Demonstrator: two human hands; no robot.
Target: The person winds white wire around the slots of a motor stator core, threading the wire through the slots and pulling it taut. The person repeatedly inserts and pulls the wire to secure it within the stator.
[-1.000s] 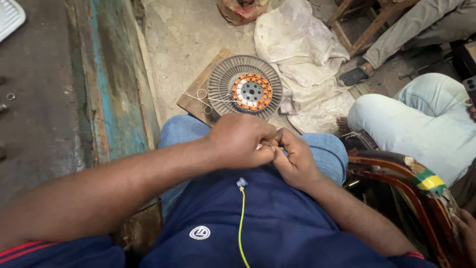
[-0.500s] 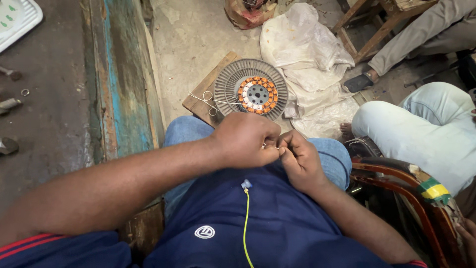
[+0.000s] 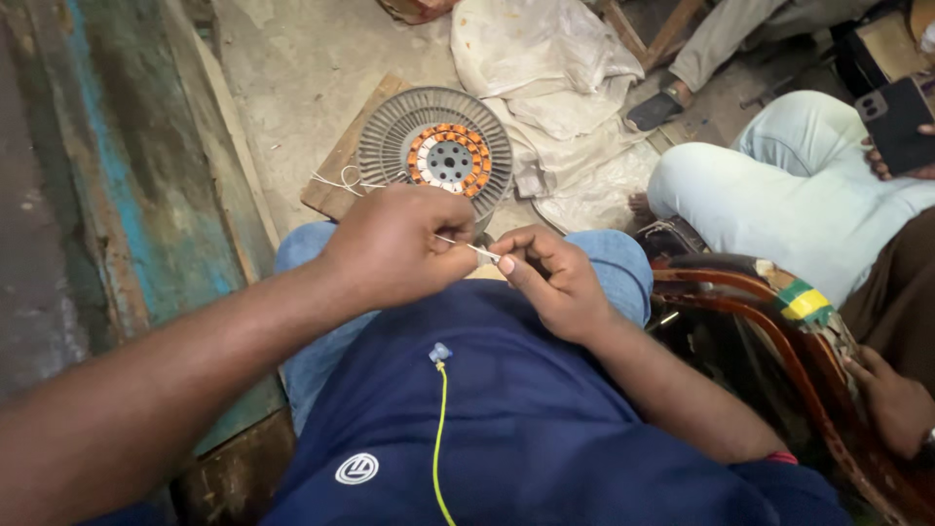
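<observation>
Pinching a thin white wire (image 3: 466,245) between both sets of fingertips, the left hand (image 3: 394,244) and right hand (image 3: 550,278) hold it taut above the person's lap, just short of the round motor stator (image 3: 435,153) on its wooden board (image 3: 341,166). Too sharp a pull could probably snap or kink so fine a strand.

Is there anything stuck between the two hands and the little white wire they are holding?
No, nothing visible. The left hand and the right hand both pinch the thin white wire directly, above the lap. The round fan motor lies farther off on the floor, beyond the knees.
</observation>
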